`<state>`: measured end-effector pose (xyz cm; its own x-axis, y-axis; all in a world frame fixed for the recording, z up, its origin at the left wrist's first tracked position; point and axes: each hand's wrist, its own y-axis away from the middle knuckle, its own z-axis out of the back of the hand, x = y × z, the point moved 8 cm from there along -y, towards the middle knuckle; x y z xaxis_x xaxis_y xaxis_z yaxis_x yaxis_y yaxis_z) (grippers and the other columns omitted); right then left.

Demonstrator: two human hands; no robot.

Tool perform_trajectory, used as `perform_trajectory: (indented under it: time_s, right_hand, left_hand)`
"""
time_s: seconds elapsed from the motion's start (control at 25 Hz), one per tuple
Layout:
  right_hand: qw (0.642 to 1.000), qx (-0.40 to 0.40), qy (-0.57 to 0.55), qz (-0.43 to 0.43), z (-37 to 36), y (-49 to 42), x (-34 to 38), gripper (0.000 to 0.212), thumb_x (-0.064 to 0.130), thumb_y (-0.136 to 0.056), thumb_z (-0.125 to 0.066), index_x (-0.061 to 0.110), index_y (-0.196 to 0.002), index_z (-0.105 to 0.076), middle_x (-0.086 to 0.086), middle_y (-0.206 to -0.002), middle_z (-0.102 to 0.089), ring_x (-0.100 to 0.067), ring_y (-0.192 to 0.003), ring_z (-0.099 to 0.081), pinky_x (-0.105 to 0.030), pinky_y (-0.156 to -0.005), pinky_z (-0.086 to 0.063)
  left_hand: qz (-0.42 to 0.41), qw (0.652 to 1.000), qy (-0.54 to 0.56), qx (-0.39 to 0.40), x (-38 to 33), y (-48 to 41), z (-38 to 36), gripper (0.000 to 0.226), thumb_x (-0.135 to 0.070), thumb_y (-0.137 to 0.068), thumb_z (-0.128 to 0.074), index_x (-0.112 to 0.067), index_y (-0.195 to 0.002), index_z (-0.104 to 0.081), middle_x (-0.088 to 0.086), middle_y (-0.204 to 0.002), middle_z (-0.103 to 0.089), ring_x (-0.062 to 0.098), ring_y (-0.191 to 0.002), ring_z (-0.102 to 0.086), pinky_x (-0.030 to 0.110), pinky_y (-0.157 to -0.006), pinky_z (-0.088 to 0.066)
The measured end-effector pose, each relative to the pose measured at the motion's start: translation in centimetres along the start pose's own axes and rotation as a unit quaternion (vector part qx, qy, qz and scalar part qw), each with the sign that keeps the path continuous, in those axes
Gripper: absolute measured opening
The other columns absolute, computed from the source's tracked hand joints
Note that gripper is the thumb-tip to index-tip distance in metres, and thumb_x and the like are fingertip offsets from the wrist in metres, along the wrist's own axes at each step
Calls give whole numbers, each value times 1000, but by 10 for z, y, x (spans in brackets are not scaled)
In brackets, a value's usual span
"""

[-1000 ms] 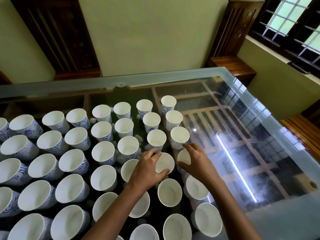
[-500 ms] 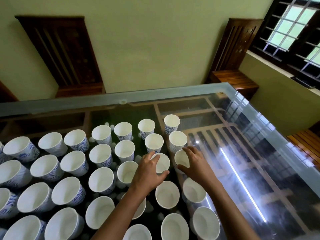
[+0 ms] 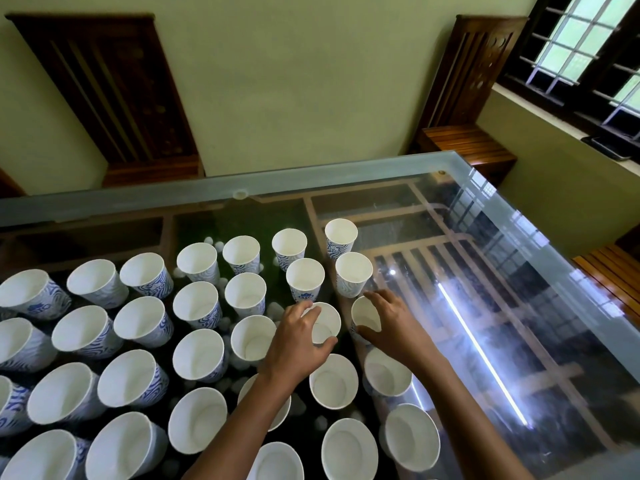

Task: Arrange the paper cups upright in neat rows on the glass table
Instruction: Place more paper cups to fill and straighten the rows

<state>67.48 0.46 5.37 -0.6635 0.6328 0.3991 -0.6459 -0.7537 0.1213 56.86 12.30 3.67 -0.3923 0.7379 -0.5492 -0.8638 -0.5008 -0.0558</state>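
Several white paper cups with blue patterns stand upright in rows on the left and middle of the glass table (image 3: 485,209). My left hand (image 3: 298,344) wraps its fingers and thumb around one cup (image 3: 325,322) in the second column from the right. My right hand (image 3: 394,327) grips the neighbouring cup (image 3: 363,315) in the rightmost column, fingers over its far rim, thumb on its near side. Two cups (image 3: 353,271) stand beyond it in that column and several stand nearer to me.
The table's right half shows bare glass with a bright light strip reflection (image 3: 481,355). Wooden chairs (image 3: 464,81) stand against the far wall and at the right edge. A barred window (image 3: 588,46) is at the upper right.
The camera has tilted up, so the cups sit lower in view. Both hands stay on the same two cups, the right hand closing further around its cup.
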Motion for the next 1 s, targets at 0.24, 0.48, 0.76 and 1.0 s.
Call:
perform_trajectory:
  time_s: [0.24,0.48,0.76,1.0]
  right_hand:
    - [1000,-27,-13,6,14,-17,4,68,37,-85,-63,17,-142,-32,-5,-148,-34,-22,-134,-33,-31,-107,-36]
    - [999,-42,-20,3,23,-63,8,69,36,-83,-66,18,-141,-33,-4,-148,-33,-22,-132,-36,-30,-105,-36]
    - [1000,-13,-14,-14,11,-91,5,71,37,-83,-66,18,-142,-32,-5,-147,-35,-22,-131,-36,-33,-106,-37]
    - [1000,-11,-19,5,8,-88,3,73,33,-81,-69,16,-142,-33,-6,-144,-39,-22,-128,-38,-30,-102,-38]
  left_hand:
    - [-8,1000,14,-26,0,-17,11,63,-49,-76,-65,-18,-129,-51,0,-139,-43,16,-126,-38,27,-101,-36]
    - [23,998,11,-65,12,-60,28,63,-47,-78,-65,-15,-130,-50,3,-142,-41,20,-128,-38,30,-104,-36]
    - [43,998,14,-40,22,-81,21,66,-47,-76,-66,-15,-131,-48,4,-141,-42,20,-128,-37,29,-104,-32]
    - [40,998,10,-37,24,-80,18,64,-42,-78,-66,-14,-132,-47,3,-141,-42,19,-128,-37,27,-104,-32]
